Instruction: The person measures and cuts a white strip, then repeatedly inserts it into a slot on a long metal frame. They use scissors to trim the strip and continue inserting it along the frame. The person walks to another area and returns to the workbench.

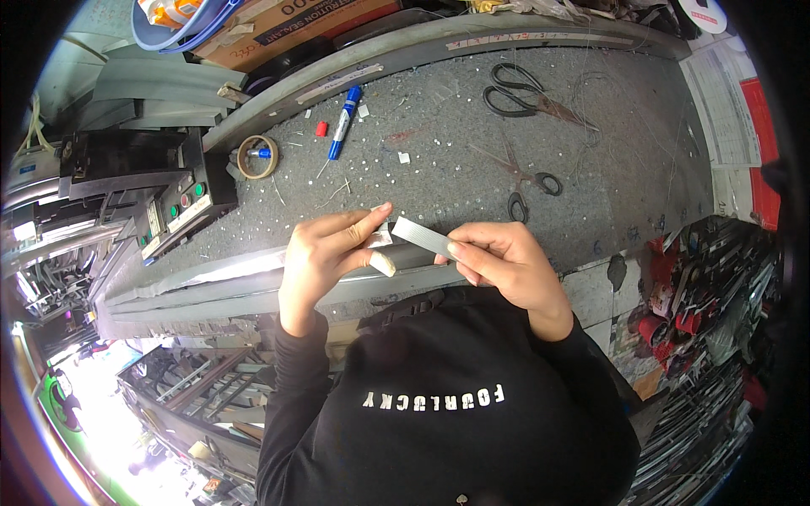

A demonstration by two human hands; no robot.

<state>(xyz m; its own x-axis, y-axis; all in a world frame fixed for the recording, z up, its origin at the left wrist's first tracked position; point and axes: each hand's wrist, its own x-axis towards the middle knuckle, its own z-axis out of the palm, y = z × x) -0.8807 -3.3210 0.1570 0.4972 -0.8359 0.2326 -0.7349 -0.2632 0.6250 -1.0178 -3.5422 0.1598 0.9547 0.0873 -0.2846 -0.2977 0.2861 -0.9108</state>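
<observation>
Pinched between the thumb and fingers of my right hand (506, 263) is a short, flat grey strip (419, 237) with fine ribs along it. Its free end points toward my left hand (333, 253). My left index finger and thumb are spread apart, and the thumb tip wears a pale yellowish covering (382, 263). A small whitish piece (381, 238) shows between those fingers; whether they touch it I cannot tell. Below both hands a long silvery profile (236, 271) runs along the near edge of the bench.
On the grey worktop (439, 181) are black-handled scissors (527, 97), smaller scissors (530, 179), a blue marker (343, 124), its red cap (321, 129) and a tape roll (256, 157). A button box (181, 202) stands at the left. A cardboard box (287, 29) sits behind the raised ledge.
</observation>
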